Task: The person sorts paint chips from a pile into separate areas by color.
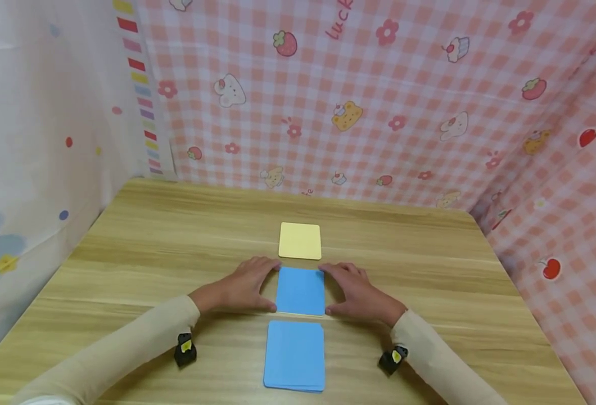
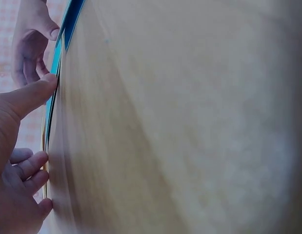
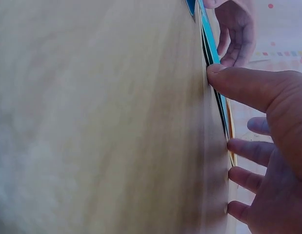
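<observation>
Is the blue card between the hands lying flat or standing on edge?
Lying flat: in the head view, the blue card shows its face upward, between left hand and right hand.

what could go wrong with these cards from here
The middle blue card might skew if the left grip and right grip press unevenly at its sides; yellow shows beneath its near edge. The yellow card could get nudged, since both grips sit close to it. The near blue stack, slightly uneven at its near edge, may spread if brushed.
</observation>
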`<state>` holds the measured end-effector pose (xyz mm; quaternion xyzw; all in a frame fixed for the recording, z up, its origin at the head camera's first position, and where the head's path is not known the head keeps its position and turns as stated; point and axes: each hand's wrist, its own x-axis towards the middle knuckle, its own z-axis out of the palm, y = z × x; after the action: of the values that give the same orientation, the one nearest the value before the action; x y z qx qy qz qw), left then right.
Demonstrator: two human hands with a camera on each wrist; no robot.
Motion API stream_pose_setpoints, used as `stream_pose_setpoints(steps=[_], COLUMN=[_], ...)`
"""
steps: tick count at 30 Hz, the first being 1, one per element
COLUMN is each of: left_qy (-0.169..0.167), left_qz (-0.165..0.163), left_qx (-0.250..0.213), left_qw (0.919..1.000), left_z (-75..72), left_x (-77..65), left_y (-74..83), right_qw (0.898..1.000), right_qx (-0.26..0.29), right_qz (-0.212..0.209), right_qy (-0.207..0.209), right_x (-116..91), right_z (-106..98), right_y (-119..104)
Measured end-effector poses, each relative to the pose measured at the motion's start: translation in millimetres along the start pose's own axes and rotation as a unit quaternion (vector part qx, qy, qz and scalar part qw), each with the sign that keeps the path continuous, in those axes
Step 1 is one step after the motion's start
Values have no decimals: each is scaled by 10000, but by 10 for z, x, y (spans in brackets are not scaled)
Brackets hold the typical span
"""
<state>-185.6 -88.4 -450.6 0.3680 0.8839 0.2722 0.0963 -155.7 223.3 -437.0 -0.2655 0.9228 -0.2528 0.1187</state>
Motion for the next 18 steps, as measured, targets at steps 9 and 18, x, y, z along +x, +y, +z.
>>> stream_pose_setpoints(steps=[9,18], left_qy=[-295,-223], left_qz=[-106,-75], left_qx=[214,353], left_qw=[9993,9991], left_z=[13,3], left_x=[32,35], left_y=[30,44], right_qw=[9988,9951], right_qx=[-398,-890], right_qz=[-259,-408], right_qy=[-139,-101], right_x=[-5,43], right_z=[4,32], right_y=[-4,-78])
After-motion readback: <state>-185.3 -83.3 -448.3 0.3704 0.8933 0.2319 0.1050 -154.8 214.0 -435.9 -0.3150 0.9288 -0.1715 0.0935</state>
